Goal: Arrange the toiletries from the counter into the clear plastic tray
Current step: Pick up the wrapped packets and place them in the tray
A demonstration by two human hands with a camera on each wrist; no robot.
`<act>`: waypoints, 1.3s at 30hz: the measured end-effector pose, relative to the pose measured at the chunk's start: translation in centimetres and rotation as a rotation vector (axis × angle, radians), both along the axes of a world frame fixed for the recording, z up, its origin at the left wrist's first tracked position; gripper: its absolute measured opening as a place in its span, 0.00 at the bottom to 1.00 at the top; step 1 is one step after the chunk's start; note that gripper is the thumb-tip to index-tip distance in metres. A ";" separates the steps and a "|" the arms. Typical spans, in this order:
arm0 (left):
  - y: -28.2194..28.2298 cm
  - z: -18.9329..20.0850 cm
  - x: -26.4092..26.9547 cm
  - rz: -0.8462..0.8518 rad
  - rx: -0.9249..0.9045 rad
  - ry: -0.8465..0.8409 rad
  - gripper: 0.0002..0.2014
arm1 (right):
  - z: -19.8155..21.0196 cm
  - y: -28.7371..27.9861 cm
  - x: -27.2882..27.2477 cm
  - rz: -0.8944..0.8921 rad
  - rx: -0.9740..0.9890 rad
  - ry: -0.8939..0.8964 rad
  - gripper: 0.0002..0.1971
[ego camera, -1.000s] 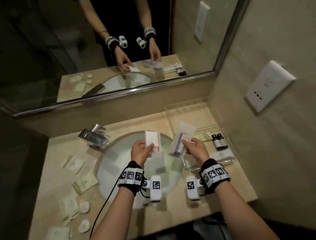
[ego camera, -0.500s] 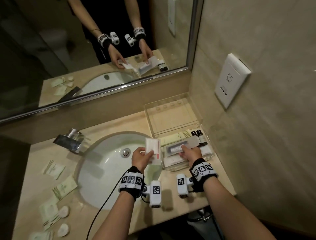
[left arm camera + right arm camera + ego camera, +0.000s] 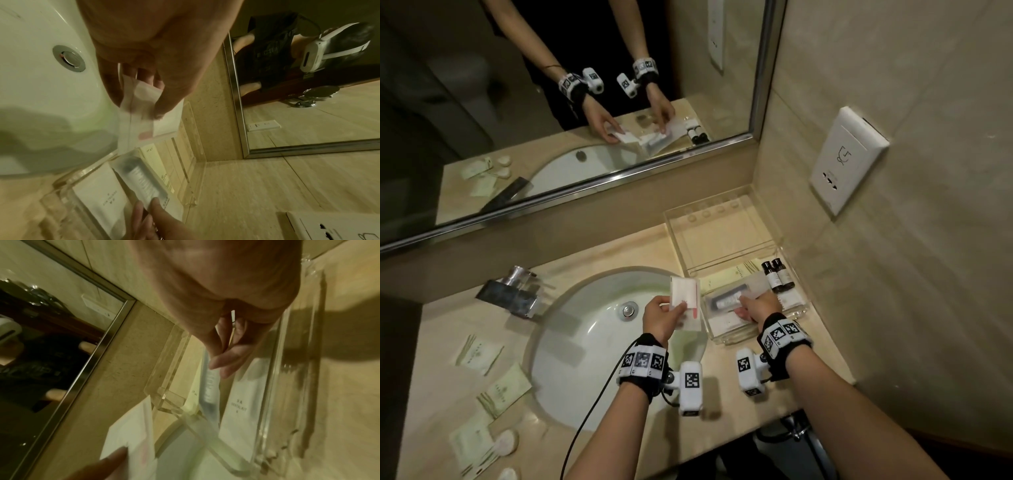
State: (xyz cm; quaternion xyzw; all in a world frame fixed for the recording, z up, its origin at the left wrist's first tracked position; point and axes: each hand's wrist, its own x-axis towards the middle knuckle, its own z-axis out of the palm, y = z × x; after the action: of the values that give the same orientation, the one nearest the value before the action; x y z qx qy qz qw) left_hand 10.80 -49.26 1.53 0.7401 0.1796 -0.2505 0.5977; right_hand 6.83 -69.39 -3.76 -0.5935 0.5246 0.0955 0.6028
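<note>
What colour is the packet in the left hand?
The packet is white with a red stripe down one side, clearest in the head view.

A hotel-style bathroom is shown: a white basin (image 3: 599, 342) is sunk into a beige stone worktop (image 3: 434, 377) at centre, a chrome tap (image 3: 513, 291) is fitted at its left, a wide mirror (image 3: 551, 102) is mounted above, and wrapped guest sachets (image 3: 479, 353) are scattered at lower left.

Left grip (image 3: 661, 317) raised, pinched; right grip (image 3: 758, 306) low, pinched
</note>
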 end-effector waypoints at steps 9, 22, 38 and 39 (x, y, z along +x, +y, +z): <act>-0.1 -0.5 0.8 -0.025 -0.025 0.002 0.16 | 2.3 0.1 -1.2 0.021 -0.024 -0.018 0.09; -3.6 1.2 0.5 -0.043 -0.207 0.097 0.08 | 6.5 1.0 -0.8 0.378 0.022 -0.241 0.17; -6.3 -0.9 1.0 -0.425 0.260 -0.233 0.04 | 6.3 -5.3 -0.9 0.081 -0.116 -0.187 0.17; -6.3 -1.1 0.9 -0.470 0.285 -0.242 0.06 | 6.2 -5.3 -0.8 0.095 -0.106 -0.177 0.17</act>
State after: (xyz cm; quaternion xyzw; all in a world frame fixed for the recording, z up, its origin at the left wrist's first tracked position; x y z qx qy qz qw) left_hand 11.71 -55.52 0.47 0.8623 -0.0361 -0.2641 0.4306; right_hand 6.07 -74.72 2.46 -0.6548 0.4452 0.0434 0.6093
